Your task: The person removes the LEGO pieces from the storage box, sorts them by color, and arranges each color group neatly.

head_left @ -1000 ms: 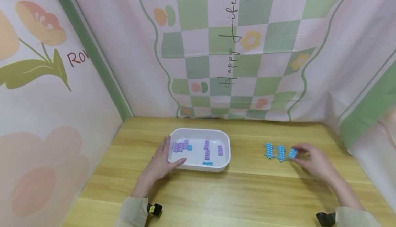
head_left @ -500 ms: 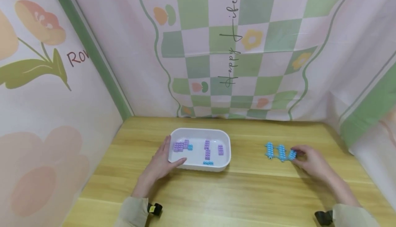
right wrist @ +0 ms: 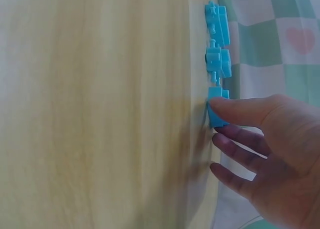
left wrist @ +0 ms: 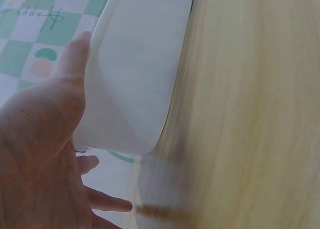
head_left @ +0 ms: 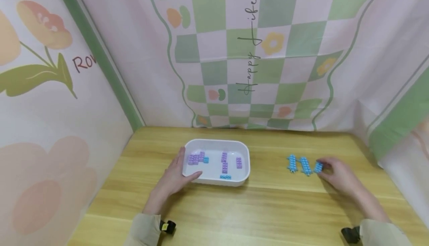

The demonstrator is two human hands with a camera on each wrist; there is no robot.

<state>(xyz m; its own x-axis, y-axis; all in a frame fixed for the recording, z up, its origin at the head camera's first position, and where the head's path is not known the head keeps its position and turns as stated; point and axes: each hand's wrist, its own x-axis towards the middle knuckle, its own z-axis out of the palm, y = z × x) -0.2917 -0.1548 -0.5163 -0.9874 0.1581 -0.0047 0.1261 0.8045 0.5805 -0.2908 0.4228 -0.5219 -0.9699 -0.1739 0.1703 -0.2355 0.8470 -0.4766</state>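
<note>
My right hand (head_left: 340, 173) pinches a small blue studded building block (head_left: 318, 167) between thumb and fingers, at the table's right. Just left of it lie two longer blue blocks with side pegs, the middle one (head_left: 305, 166) slanted and the far one (head_left: 292, 163) straighter. In the right wrist view the thumb presses the held block (right wrist: 217, 120), in line with the other two. My left hand (head_left: 174, 173) rests against the left end of a white tray (head_left: 214, 181), thumb over its front rim. In the left wrist view its fingers are extended, partly clear of the tray wall (left wrist: 135, 69).
Inside the tray lie several purple blocks (head_left: 224, 167), a small blue block (head_left: 206, 160) and a blue strip (head_left: 225, 177) near the front wall. Wooden tabletop (head_left: 268, 208) stretches between the hands. A patterned curtain (head_left: 241, 108) hangs behind the table's back edge.
The right hand first brought its block left against the middle blue block, then drew slightly back right. The middle block turned to a slant. The left hand and tray stayed put.
</note>
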